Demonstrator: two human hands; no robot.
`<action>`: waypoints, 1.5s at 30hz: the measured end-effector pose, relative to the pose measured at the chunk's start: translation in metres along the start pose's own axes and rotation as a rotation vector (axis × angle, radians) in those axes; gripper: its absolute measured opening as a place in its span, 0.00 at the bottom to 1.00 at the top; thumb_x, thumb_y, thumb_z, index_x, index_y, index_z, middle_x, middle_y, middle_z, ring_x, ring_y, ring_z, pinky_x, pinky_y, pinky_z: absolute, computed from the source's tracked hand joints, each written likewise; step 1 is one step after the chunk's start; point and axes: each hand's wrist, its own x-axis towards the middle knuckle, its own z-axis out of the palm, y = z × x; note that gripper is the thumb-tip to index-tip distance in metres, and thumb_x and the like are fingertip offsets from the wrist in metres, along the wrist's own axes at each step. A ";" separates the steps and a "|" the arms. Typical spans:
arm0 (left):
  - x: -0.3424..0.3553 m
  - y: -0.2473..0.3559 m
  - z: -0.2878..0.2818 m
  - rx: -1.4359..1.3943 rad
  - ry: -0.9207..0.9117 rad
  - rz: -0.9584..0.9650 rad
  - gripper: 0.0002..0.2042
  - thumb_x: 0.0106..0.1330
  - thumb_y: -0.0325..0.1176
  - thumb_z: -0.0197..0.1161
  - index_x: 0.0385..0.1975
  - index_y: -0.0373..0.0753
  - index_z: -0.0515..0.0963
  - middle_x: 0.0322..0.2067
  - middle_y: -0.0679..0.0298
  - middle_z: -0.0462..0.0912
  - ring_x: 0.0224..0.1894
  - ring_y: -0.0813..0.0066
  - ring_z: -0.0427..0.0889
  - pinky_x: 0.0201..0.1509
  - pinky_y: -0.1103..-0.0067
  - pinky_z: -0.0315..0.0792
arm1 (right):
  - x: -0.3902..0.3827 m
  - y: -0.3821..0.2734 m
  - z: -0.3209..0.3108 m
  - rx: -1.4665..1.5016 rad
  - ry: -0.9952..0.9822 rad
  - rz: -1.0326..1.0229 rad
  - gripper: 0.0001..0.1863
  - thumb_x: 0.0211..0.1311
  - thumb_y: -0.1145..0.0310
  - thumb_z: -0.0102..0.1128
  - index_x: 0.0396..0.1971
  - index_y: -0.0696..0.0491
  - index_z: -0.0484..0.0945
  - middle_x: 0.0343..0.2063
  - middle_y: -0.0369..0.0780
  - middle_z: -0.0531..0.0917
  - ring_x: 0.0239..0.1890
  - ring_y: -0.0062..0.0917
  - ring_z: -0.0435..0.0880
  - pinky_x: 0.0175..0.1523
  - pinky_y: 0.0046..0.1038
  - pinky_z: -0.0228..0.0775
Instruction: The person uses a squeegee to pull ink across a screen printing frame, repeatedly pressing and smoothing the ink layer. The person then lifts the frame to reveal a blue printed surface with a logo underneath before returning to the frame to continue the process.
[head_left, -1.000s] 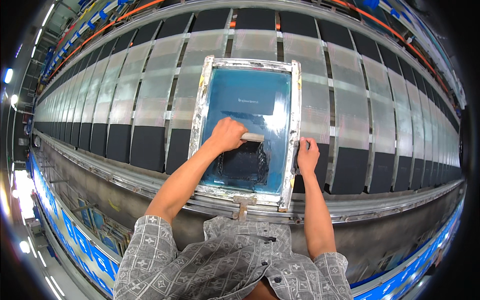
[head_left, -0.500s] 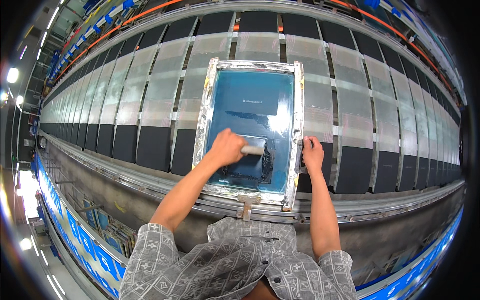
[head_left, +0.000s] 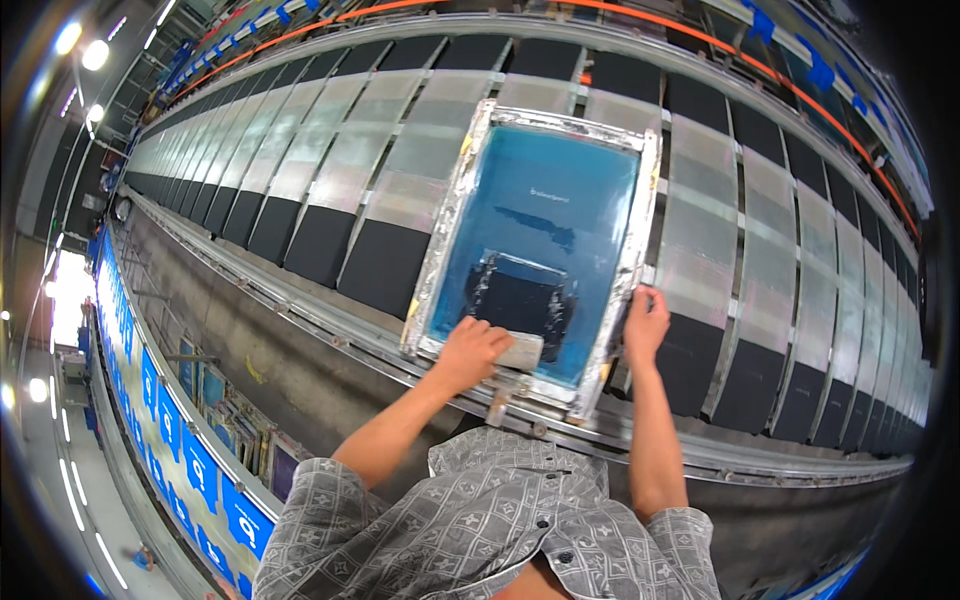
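Note:
A screen-printing frame (head_left: 450, 225) with a blue mesh (head_left: 590, 185) lies over the row of printing boards in front of me. Black ink (head_left: 520, 293) covers a patch of the mesh's near half, with a thinner dark smear beyond it. My left hand (head_left: 475, 355) is closed around a pale-edged squeegee (head_left: 522, 352) at the near end of the mesh, close to the frame's near rail. My right hand (head_left: 646, 322) is closed at the outer side of the frame's right rail, fingers curled against it; their tips are partly hidden.
Long printing boards with black fabric (head_left: 385, 265) on their ends run in a row to both sides. A metal rail (head_left: 300, 325) passes along the near side, with a small bracket (head_left: 497, 405) at the frame. Upright framed screens (head_left: 235, 432) stand low at the left.
My left hand has drawn the squeegee nearer to me, to the frame's near end, uncovering the ink patch. The view has tilted, so the frame appears slanted. My right hand stays beside the frame.

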 end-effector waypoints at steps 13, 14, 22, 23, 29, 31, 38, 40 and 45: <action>0.016 -0.123 -0.029 -0.149 -0.144 0.063 0.11 0.48 0.35 0.74 0.34 0.49 0.86 0.32 0.68 0.86 0.35 0.64 0.84 0.43 0.69 0.73 | -0.037 -0.016 0.088 -0.070 0.003 0.056 0.14 0.68 0.60 0.58 0.39 0.56 0.81 0.26 0.46 0.84 0.28 0.31 0.82 0.38 0.34 0.71; 0.033 -0.131 -0.031 -0.149 -0.124 0.059 0.10 0.49 0.35 0.74 0.33 0.48 0.87 0.32 0.67 0.86 0.35 0.62 0.84 0.43 0.68 0.73 | -0.037 -0.017 0.089 -0.114 -0.003 0.068 0.14 0.68 0.59 0.58 0.40 0.55 0.81 0.26 0.45 0.84 0.27 0.31 0.82 0.37 0.34 0.71; 0.080 -0.165 -0.025 -0.051 -0.123 0.090 0.11 0.47 0.31 0.73 0.33 0.46 0.87 0.33 0.67 0.87 0.34 0.61 0.84 0.43 0.69 0.74 | -0.043 -0.008 0.097 -0.058 0.007 0.015 0.14 0.68 0.60 0.58 0.40 0.57 0.80 0.25 0.45 0.83 0.27 0.31 0.81 0.37 0.33 0.70; 0.074 -0.158 -0.026 -0.051 -0.153 0.093 0.11 0.47 0.31 0.72 0.33 0.47 0.87 0.33 0.67 0.87 0.34 0.62 0.84 0.43 0.69 0.73 | -0.043 -0.006 0.097 -0.076 0.007 0.035 0.14 0.68 0.60 0.58 0.39 0.57 0.80 0.25 0.45 0.83 0.27 0.31 0.81 0.37 0.33 0.71; 0.008 -0.125 -0.022 -0.097 -0.252 0.163 0.10 0.48 0.33 0.71 0.33 0.50 0.87 0.32 0.66 0.87 0.35 0.63 0.85 0.43 0.67 0.74 | -0.039 -0.009 0.091 -0.054 -0.009 0.079 0.14 0.68 0.60 0.58 0.39 0.56 0.80 0.27 0.44 0.84 0.30 0.31 0.81 0.39 0.32 0.71; 0.027 -0.130 -0.035 -0.153 -0.278 0.119 0.09 0.49 0.34 0.72 0.32 0.51 0.87 0.31 0.66 0.87 0.34 0.63 0.85 0.43 0.67 0.74 | -0.039 -0.013 0.090 -0.059 -0.005 0.104 0.14 0.68 0.59 0.59 0.40 0.55 0.81 0.30 0.46 0.84 0.33 0.34 0.83 0.42 0.33 0.72; 0.074 -0.160 -0.029 -0.139 -0.109 0.038 0.14 0.48 0.33 0.73 0.37 0.48 0.86 0.38 0.65 0.87 0.37 0.61 0.81 0.44 0.68 0.72 | -0.030 0.016 0.101 0.028 -0.107 0.219 0.14 0.67 0.60 0.59 0.39 0.57 0.82 0.32 0.48 0.85 0.37 0.36 0.84 0.46 0.33 0.72; 0.035 -0.138 -0.011 -0.046 -0.007 0.085 0.21 0.45 0.29 0.71 0.44 0.46 0.84 0.45 0.65 0.84 0.38 0.63 0.80 0.44 0.69 0.71 | -0.028 -0.018 0.088 0.068 -0.163 0.369 0.14 0.66 0.61 0.60 0.39 0.57 0.82 0.28 0.46 0.85 0.32 0.31 0.82 0.42 0.34 0.72; -0.068 -0.098 -0.017 -0.094 0.130 0.101 0.32 0.39 0.24 0.69 0.52 0.41 0.79 0.52 0.65 0.80 0.40 0.67 0.76 0.43 0.67 0.68 | -0.033 -0.064 0.084 -0.010 -0.036 0.188 0.13 0.66 0.62 0.60 0.38 0.56 0.83 0.23 0.39 0.82 0.26 0.22 0.75 0.36 0.30 0.68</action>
